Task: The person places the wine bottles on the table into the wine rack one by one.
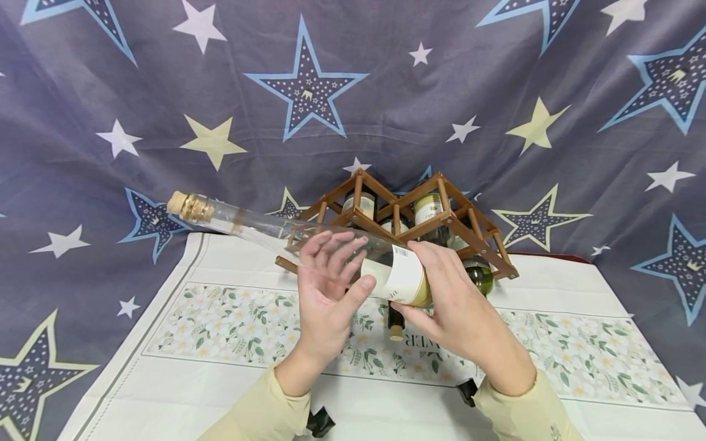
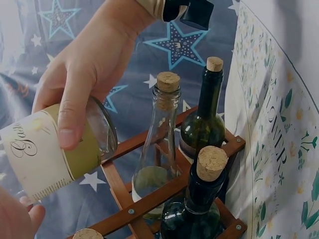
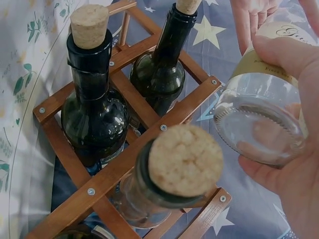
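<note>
A clear glass wine bottle (image 1: 407, 275) with a cream and gold label is held up, tilted, over the table. Its corked neck points to the upper left, where the cork (image 1: 178, 202) shows. My right hand (image 1: 463, 303) grips it near the base, thumb on one side and fingers on the other, as the right wrist view also shows. Beside the bottle's middle is my left hand (image 1: 326, 300), palm turned up, its fingers loosely spread and overlapping the glass. Behind both hands stands a wooden wine rack (image 3: 127, 160) with corked bottles in it.
The rack holds several bottles, among them a dark green bottle (image 3: 94, 109) and a clear bottle (image 2: 158, 134). A white tablecloth (image 1: 231, 386) with a floral band covers the table. A star-patterned curtain (image 1: 386, 110) hangs behind the rack.
</note>
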### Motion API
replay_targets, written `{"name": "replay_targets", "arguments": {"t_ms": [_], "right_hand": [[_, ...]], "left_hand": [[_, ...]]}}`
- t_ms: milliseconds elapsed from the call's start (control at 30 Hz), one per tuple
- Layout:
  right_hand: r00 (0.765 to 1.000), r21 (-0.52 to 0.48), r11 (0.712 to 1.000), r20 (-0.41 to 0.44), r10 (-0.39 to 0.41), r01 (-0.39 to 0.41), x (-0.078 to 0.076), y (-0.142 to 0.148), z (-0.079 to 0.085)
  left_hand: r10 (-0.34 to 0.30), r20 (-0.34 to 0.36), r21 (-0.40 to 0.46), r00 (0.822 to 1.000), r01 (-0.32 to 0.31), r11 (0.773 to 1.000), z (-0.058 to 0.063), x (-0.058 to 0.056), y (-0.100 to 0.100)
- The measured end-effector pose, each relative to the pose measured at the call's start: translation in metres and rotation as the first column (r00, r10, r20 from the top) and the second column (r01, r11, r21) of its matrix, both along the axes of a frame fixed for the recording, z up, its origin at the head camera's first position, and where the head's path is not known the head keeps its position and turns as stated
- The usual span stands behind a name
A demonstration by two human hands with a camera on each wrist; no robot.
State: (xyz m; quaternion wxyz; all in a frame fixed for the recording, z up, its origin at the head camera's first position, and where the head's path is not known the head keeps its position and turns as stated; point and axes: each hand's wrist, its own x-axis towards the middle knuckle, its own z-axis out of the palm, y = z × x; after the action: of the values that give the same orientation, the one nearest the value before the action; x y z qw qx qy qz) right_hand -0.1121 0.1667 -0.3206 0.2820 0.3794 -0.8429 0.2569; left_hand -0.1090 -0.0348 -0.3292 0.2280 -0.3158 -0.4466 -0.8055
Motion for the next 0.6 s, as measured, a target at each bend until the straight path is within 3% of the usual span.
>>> {"name": "replay_targets", "arguments": {"t_ms": [600], "right_hand": [[0.997,-0.011,1.0,-0.078,-0.023,0.022,-0.001,0.006,0.0018]], "left_hand": [[0.043,0.078,-0.153,0.996,-0.031,0.988,-0.001,-0.0004,-0.0071]]}}
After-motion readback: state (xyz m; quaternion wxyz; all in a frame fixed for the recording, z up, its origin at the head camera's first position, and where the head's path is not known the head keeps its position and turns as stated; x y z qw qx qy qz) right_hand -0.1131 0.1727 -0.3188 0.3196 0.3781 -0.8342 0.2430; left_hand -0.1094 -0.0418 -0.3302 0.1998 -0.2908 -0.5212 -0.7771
